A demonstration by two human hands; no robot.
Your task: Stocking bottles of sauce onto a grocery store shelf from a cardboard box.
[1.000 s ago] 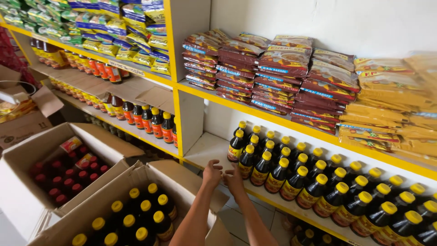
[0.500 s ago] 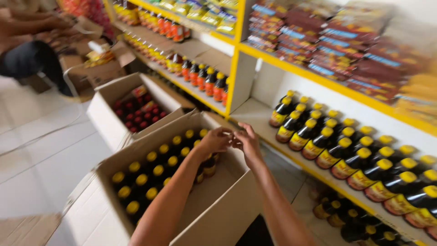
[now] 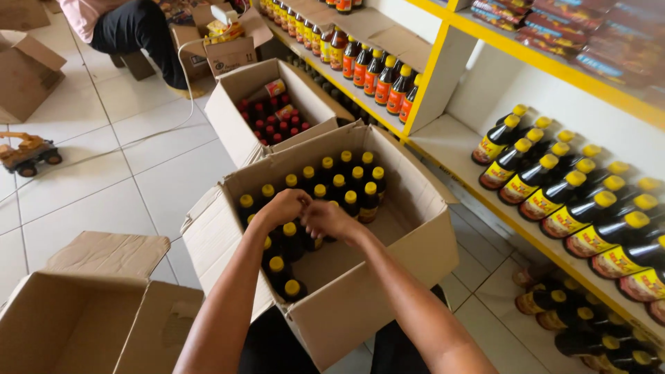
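Note:
Below me stands an open cardboard box holding several dark sauce bottles with yellow caps. My left hand and my right hand are both down in the box, close together over the middle bottles. Each hand is curled around a bottle top; the fingers hide the caps, so the grip is not fully clear. The right side of the box shows bare cardboard floor.
A yellow-edged shelf at the right carries rows of the same bottles. A second open box of red-capped bottles stands behind, an empty box at lower left. A seated person and a toy truck are on the tiled floor.
My view has swung from the shelf down to the box. Both hands have moved from the shelf edge into the box and closed over bottle tops.

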